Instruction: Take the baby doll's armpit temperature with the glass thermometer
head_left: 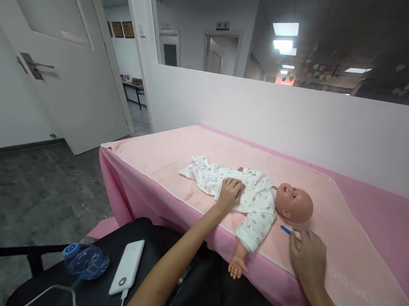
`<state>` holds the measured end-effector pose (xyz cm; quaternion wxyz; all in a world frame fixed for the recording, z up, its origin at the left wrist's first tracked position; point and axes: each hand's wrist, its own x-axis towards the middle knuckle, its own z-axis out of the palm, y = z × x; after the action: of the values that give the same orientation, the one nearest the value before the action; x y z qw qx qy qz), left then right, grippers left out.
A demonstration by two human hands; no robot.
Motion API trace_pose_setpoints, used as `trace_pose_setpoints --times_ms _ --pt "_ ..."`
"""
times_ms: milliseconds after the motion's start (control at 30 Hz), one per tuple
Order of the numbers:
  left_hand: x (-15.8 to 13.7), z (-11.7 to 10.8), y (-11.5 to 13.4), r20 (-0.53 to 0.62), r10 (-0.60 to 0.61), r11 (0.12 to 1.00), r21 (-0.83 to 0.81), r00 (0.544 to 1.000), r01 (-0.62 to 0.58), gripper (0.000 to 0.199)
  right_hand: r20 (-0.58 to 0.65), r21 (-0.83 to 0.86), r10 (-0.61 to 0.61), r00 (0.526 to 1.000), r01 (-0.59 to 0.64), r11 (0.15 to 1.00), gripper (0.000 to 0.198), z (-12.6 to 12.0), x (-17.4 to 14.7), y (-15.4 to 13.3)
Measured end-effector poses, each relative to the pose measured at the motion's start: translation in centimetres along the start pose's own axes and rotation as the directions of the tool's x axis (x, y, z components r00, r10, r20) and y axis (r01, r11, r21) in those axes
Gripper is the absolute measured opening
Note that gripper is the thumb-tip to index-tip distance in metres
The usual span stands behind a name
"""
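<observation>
A baby doll (292, 205) in a white, printed outfit (257, 192) lies on its back, its head toward the right. One doll arm (239, 260) hangs over the near edge of the table. My left hand (230, 193) rests on the doll's middle, palm down, fingers laid across the cloth and slightly bent. Beside the doll's head, my right hand (308, 256) is low over the pink sheet with its fingers bent together. A slim blue stick (285, 230) pokes out from its thumb and fingertips; the rest of it is hidden.
The doll lies on a pale pink sheet (156, 153) spread over a darker pink tablecloth (389, 217), against a white wall with a window. On a black chair (106, 248) to the left are a water bottle (86, 261) and a white power bank (127, 267) with a cable.
</observation>
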<state>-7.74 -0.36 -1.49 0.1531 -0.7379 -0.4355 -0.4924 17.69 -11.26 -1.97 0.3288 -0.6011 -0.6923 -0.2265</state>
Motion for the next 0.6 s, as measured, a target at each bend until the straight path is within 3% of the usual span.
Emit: trace_pose_setpoints --times_ms 100,200,367,467,600 --pt "-0.1 0.3 -0.1 -0.019 0.009 1.0 -0.021 1.0 -0.01 0.017 0.144 -0.117 0.05 0.988 -0.033 0.993 0.027 -0.6 -2.5 3.1" --pt "-0.2 0.4 -0.2 -0.028 -0.005 1.0 -0.016 1.0 0.005 0.02 0.272 -0.106 0.113 0.956 -0.087 0.991 0.032 -0.8 -3.8 4.7" --pt "-0.1 0.3 -0.1 -0.06 -0.042 0.999 0.009 0.997 0.043 0.019 0.373 0.004 0.322 0.87 -0.349 0.937 0.035 -1.6 -3.4 5.1" --pt "0.0 0.1 0.1 -0.077 -0.088 0.996 0.011 0.993 0.09 0.014 0.367 0.115 0.466 0.805 -0.536 0.836 0.036 -3.1 -1.7 4.8" --pt "0.1 -0.1 0.1 -0.06 -0.103 0.994 0.014 0.993 0.104 0.012 0.237 0.311 0.541 0.807 -0.59 0.745 0.044 -5.3 1.3 3.9"
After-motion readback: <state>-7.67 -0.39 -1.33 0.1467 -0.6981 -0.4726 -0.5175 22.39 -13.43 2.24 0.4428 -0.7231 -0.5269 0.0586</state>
